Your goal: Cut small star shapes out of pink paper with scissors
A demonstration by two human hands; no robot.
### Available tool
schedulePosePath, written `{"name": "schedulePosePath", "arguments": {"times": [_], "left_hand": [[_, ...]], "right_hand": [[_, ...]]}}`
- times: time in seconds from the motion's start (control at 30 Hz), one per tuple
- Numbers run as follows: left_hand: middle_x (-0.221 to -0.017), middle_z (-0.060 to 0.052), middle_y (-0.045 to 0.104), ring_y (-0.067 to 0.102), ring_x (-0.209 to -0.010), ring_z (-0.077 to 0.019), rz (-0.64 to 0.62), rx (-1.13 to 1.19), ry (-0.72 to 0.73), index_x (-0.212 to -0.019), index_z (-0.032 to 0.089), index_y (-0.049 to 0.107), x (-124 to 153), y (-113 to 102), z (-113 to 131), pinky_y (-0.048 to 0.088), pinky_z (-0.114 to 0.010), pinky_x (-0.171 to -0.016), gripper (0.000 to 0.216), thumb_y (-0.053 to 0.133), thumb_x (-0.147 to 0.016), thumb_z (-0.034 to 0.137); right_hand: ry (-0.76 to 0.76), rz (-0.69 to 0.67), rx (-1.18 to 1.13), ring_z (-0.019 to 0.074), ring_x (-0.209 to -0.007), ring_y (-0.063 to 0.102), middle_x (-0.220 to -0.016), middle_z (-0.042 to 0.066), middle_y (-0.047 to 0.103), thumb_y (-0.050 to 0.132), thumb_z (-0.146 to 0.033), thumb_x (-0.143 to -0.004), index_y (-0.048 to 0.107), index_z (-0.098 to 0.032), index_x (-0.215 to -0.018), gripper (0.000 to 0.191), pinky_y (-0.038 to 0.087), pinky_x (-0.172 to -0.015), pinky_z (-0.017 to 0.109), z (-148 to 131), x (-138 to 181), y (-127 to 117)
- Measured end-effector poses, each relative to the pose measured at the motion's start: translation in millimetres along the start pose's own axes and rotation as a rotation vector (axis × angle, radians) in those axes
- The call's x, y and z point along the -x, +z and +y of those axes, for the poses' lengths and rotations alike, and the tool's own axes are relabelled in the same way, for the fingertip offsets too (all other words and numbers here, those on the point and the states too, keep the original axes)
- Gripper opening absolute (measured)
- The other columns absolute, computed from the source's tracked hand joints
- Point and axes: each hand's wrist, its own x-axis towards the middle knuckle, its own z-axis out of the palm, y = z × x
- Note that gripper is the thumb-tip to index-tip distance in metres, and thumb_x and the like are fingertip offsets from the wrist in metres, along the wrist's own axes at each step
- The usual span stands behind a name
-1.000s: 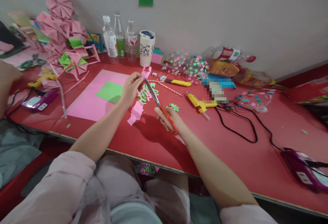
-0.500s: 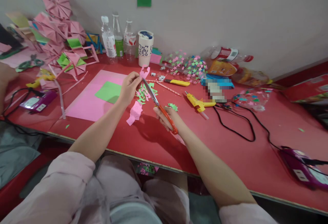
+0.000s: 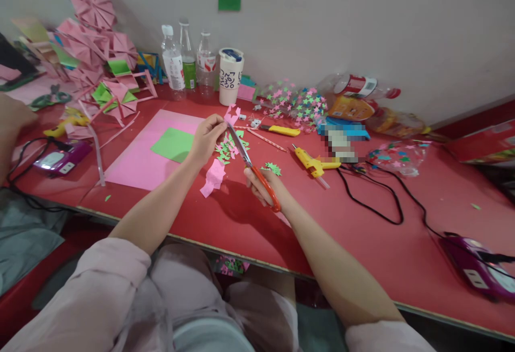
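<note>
Between the fingertips of my left hand point(image 3: 209, 136) is a small piece of pink paper point(image 3: 232, 114) with a jagged outline. My right hand point(image 3: 265, 184) is wrapped round the orange handles of a pair of scissors point(image 3: 260, 181). The blades point up and away, their tips at the pink paper. Below them on the red table lies a pile of green and pink paper scraps point(image 3: 227, 149). Another cut pink piece point(image 3: 214, 176) rests nearer to me, and small green star-like cut-outs point(image 3: 273, 168) lie just beyond my right hand.
Pink sheet point(image 3: 132, 164) and green square point(image 3: 172, 144) lie left. Yellow utility knife point(image 3: 284, 130) and yellow glue gun point(image 3: 314, 164) are right, near a black cord point(image 3: 374, 219). Bottles point(image 3: 174, 67) and a cup point(image 3: 230, 78) stand behind. Another person's arm point(image 3: 14, 124) is far left.
The whole view has shifted slightly. Both hands keep almost the same pose, with the scissors' tips still at the pink paper, which looks slightly turned.
</note>
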Motion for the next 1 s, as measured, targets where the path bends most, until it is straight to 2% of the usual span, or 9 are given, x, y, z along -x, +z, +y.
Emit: {"name": "schedulePosePath", "arguments": {"times": [0.47, 0.6, 0.73, 1.0], "left_hand": [[-0.047, 0.005, 0.042, 0.038, -0.044, -0.0045, 0.008, 0.011, -0.003, -0.057, 0.019, 0.046, -0.7, -0.6, 0.0, 0.032, -0.020, -0.046, 0.023, 0.053, -0.078, 0.013], [-0.048, 0.004, 0.046, 0.040, -0.044, -0.0046, 0.005, 0.013, -0.004, -0.058, 0.019, 0.048, -1.1, -2.5, 0.9, 0.032, -0.020, -0.045, 0.020, 0.053, -0.077, 0.014], [-0.049, 0.004, 0.048, 0.042, -0.045, -0.0046, 0.036, 0.038, -0.001, -0.060, 0.019, 0.050, -2.2, -4.7, 0.4, 0.033, -0.019, -0.045, 0.016, 0.055, -0.074, 0.014], [-0.051, 0.005, 0.049, 0.044, -0.046, -0.0043, 0.011, 0.122, -0.039, -0.062, 0.019, 0.050, 0.7, -1.8, -2.5, 0.032, -0.019, -0.045, 0.013, 0.057, -0.072, 0.018]], "right_hand": [[0.002, 0.009, 0.023, 0.0069, -0.024, 0.030, -0.031, -0.009, 0.032, 0.051, -0.063, -0.079, 0.042, -0.021, -0.061, 0.047, 0.027, -0.028, 0.020, -0.5, -0.5, -0.6], [-0.001, -0.008, 0.003, 0.0063, -0.025, 0.029, -0.032, -0.009, 0.032, 0.049, -0.062, -0.080, 0.042, -0.021, -0.061, 0.046, 0.028, -0.029, 0.020, 0.7, -1.6, -3.6], [-0.023, -0.022, 0.000, 0.0065, -0.025, 0.031, -0.033, -0.009, 0.033, 0.051, -0.061, -0.079, 0.042, -0.020, -0.061, 0.045, 0.028, -0.029, 0.020, 1.9, -2.0, -5.8], [-0.025, -0.016, -0.024, 0.0063, -0.027, 0.032, -0.035, -0.009, 0.035, 0.053, -0.064, -0.077, 0.045, -0.020, -0.063, 0.047, 0.029, -0.031, 0.021, 0.5, 1.1, -0.4]]}}
